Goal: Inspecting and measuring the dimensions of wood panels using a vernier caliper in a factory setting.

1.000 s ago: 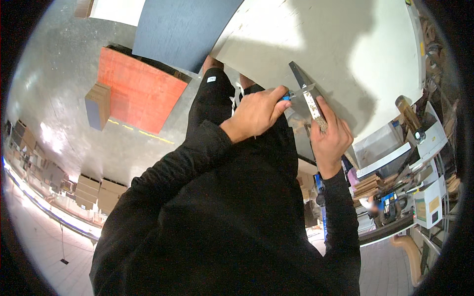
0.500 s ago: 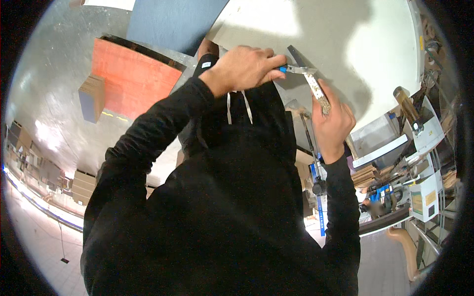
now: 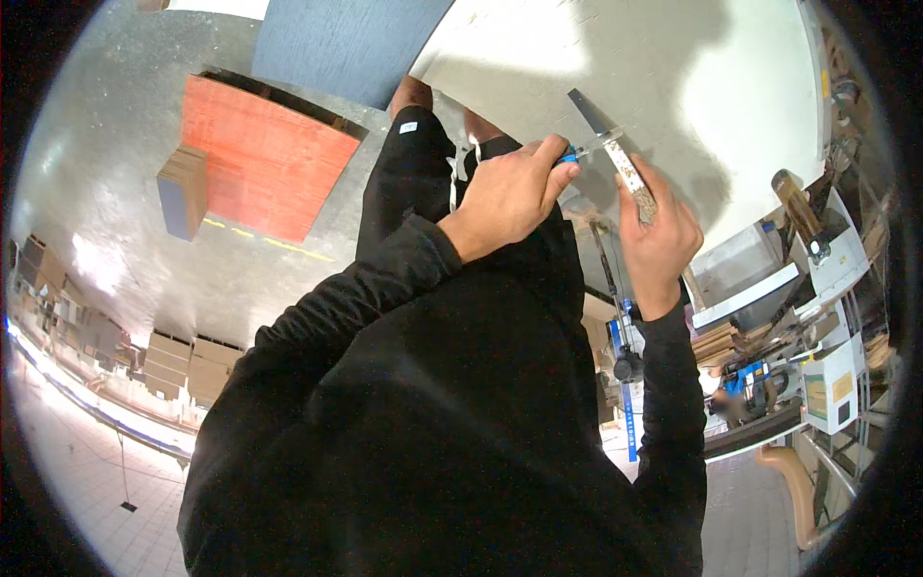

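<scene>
My left hand (image 3: 514, 192) is closed round a blue-handled utility knife (image 3: 572, 155), thumb and forefinger pinching near its front. The utility knife's metal end points right and meets the base of a dark-bladed hand tool (image 3: 630, 175); whether it presses on it I cannot tell. That tool has a worn, whitish, speckled handle and a flat dark grey blade slanting up to the left. Gripped round the lower handle is my right hand (image 3: 661, 240), so the handle's end is hidden. Both hands are in front of my body, by the near edge of a pale work surface (image 3: 654, 58).
A blue-grey panel (image 3: 346, 43) lies at the upper left. Below it are an orange-red board (image 3: 274, 154) and a stack of brown strips (image 3: 183, 192). At the right stand a white machine (image 3: 832, 385), a brown cylinder (image 3: 798, 207) and a beige hose (image 3: 793, 490).
My left hand has moved down and slightly right with the utility knife. My right hand has shifted a little right and down, still holding the dark-bladed tool.
</scene>
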`<state>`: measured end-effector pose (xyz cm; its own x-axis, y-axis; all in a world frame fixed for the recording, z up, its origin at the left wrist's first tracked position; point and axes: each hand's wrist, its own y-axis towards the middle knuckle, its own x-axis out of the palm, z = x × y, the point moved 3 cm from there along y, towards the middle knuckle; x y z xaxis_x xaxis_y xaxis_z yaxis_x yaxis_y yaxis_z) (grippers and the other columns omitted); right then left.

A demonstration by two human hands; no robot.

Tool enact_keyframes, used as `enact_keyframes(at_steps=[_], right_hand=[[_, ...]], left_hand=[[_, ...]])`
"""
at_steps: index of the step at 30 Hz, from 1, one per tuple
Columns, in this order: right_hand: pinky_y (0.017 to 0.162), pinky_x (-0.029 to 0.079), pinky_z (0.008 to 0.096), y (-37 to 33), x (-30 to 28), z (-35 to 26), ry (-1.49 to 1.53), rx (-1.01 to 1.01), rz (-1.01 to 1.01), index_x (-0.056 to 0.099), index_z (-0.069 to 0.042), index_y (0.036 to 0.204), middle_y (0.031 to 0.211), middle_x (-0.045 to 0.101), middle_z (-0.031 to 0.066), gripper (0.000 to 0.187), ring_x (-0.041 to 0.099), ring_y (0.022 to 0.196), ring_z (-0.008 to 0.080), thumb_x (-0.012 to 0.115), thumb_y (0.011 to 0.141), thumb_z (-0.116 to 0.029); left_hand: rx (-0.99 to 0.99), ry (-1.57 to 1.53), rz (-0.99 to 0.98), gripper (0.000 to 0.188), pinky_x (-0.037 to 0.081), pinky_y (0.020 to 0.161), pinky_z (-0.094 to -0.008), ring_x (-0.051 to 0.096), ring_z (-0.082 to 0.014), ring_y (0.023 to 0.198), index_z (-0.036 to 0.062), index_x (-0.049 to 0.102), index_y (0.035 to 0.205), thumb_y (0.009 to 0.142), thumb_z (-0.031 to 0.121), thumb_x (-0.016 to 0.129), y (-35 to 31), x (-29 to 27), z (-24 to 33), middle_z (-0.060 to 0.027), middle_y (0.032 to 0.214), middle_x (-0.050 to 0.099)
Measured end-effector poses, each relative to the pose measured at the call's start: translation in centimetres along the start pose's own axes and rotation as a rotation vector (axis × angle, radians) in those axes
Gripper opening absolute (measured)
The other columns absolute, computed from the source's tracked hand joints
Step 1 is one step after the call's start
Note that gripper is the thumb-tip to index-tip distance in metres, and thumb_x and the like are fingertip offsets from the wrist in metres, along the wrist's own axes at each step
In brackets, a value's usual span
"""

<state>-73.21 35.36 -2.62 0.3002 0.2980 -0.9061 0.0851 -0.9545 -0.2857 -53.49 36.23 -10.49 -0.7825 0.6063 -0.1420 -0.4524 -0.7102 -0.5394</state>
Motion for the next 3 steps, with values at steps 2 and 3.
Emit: enact_keyframes(at_steps=[2,3], right_hand=[[0.080,0.058,0.0387,-0.03,-0.04,0.13,-0.023,0.020,-0.043,0.074,-0.018,0.127,0.107,0.079,0.0075,0.048,0.075,0.087,0.0286,0.076,0.080,-0.009],[0.081,0.058,0.0386,-0.17,0.15,0.30,-0.020,-0.005,-0.024,0.073,-0.018,0.130,0.108,0.079,0.0077,0.050,0.075,0.087,0.0286,0.076,0.080,-0.009]], left_hand=[[-0.032,0.022,-0.043,0.031,0.053,0.074,-0.0542,0.068,-0.0471,0.090,0.0058,0.054,0.120,0.112,0.034,0.045,0.11,-0.18,0.18,-0.0245,0.098,0.069],[-0.038,0.043,-0.060,0.031,0.053,0.074,-0.0543,0.068,-0.0469,0.090,0.0065,0.054,0.120,0.112,0.035,0.045,0.09,-0.50,0.32,-0.0243,0.099,0.069]])
